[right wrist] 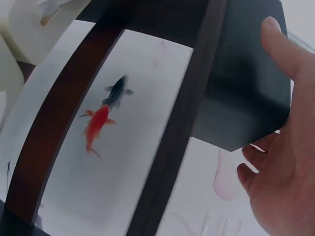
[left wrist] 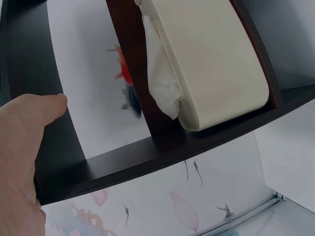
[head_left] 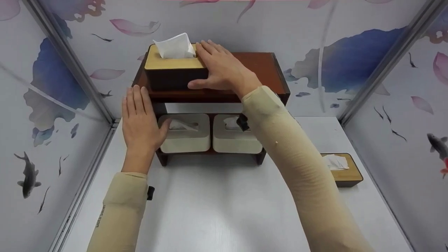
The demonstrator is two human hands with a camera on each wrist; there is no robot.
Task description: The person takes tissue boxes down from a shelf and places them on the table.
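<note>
On the top shelf of a dark brown rack [head_left: 259,66] stands a black tissue box [head_left: 175,78] with a wooden lid and a white tissue sticking up. My right hand [head_left: 224,68] lies along the right end of this box, fingers straight, thumb by its lower front. In the right wrist view the dark box [right wrist: 241,83] is beside the thumb and fingertips. My left hand [head_left: 140,122] is held flat at the rack's left side, fingers straight and thumb spread. In the left wrist view its thumb overlaps the rack's dark side panel [left wrist: 29,64].
Two cream tissue boxes [head_left: 185,143] [head_left: 238,145] stand side by side on the lower shelf. Another wooden-lidded tissue box [head_left: 344,176] sits at the right on the white table [head_left: 210,210]. Patterned wall panels [head_left: 395,140] enclose the table at back and sides.
</note>
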